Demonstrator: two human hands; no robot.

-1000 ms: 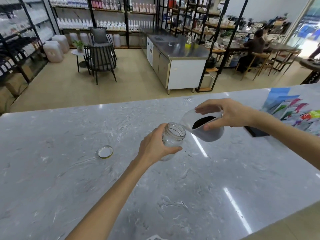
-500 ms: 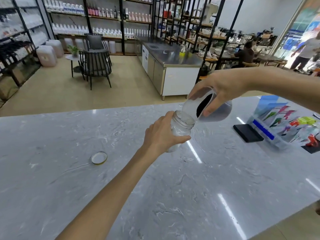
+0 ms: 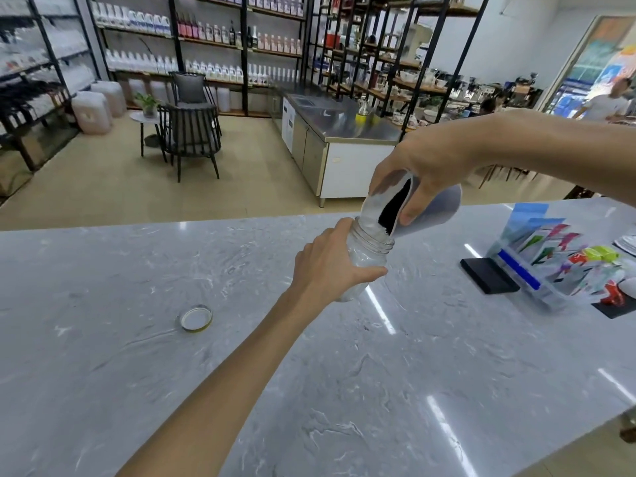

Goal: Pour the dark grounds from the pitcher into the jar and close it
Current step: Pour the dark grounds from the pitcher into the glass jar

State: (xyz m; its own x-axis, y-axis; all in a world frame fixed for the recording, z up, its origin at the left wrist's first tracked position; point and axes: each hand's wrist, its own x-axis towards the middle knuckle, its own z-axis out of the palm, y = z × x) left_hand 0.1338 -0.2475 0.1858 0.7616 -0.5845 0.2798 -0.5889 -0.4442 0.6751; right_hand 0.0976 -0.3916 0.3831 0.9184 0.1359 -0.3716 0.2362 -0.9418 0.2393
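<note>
The grounds are loose and light, sliding down the tilted pitcher, whose lip meets the mouth of the jar; tip gently or they will likely spill. The jar looks clear, stiff and slick, so your left hand wraps its body, tilting it over the counter. Your right hand clamps the pitcher's rim. One pitcher, one jar, one lid, lying well apart.

One jar, one pitcher, one lid, one left hand, one right hand.
</note>
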